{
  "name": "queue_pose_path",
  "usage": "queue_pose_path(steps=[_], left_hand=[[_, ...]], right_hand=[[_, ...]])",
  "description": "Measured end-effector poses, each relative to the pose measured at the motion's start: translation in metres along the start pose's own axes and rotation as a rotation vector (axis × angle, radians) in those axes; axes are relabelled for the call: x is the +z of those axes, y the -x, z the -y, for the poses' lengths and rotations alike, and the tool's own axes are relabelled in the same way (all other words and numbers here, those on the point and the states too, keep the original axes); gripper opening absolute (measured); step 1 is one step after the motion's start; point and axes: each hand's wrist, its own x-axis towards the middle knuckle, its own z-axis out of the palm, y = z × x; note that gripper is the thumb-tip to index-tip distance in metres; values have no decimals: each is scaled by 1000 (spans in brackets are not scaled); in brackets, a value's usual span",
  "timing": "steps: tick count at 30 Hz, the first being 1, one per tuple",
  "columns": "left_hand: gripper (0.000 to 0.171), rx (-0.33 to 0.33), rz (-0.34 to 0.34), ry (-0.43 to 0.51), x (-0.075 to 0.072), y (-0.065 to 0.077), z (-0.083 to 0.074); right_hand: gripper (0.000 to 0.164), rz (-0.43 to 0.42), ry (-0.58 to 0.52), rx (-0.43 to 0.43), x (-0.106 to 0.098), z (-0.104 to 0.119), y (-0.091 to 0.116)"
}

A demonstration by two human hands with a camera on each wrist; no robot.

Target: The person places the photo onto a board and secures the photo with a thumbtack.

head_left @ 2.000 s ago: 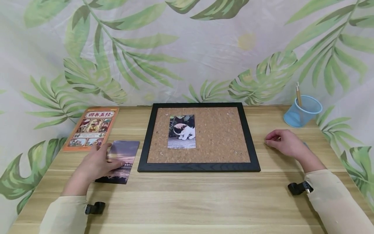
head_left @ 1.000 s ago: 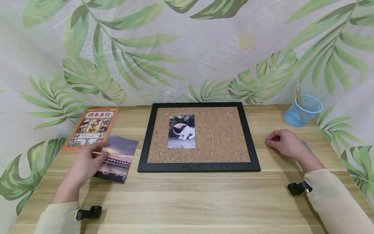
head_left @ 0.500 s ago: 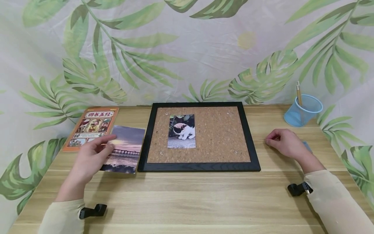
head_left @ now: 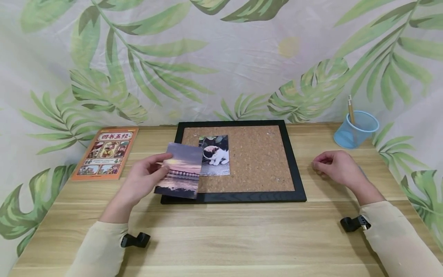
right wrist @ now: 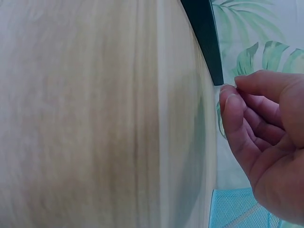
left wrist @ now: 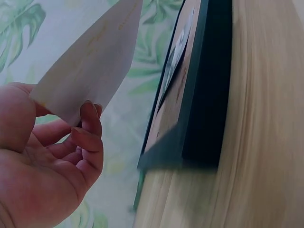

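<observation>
My left hand [head_left: 144, 177] pinches a sunset photo [head_left: 183, 169] by its left edge, thumb in front. It hovers tilted over the left part of the black-framed corkboard [head_left: 256, 161], partly covering a cat photo [head_left: 218, 154] that lies on the cork. The left wrist view shows the photo's white back [left wrist: 95, 61], with fingers curled against its lower corner. To the right of the board my right hand [head_left: 337, 167] is held just above the table, thumb and index fingertips together. Whether something tiny sits between those fingertips [right wrist: 230, 95], I cannot tell.
An orange comic-style book [head_left: 107, 154] lies at the back left. A light blue mesh pen cup [head_left: 356, 130] with a pencil [head_left: 351, 109] stands at the back right. A small blue thing [head_left: 362, 172] is mostly hidden behind my right hand. Leaf-patterned cloth hangs behind the table.
My left hand has lifted the sunset photo off the table beside the book and carried it right, over the corkboard's left side. My right hand has stayed nearly still.
</observation>
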Motion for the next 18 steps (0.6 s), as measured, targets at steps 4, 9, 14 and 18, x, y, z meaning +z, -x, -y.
queue_pose_path(steps=[4, 9, 14, 18], left_hand=[[47, 18, 45, 44, 18, -11, -10], [52, 53, 104, 79, 40, -26, -20], [57, 91, 165, 77, 60, -40, -29], [61, 94, 205, 67, 76, -48, -38]], right_hand=[[25, -3, -10, -8, -1, 2, 1], [24, 3, -34, 0, -1, 4, 1], [23, 12, -79, 6, 0, 4, 2], [21, 1, -80, -3, 2, 6, 2]])
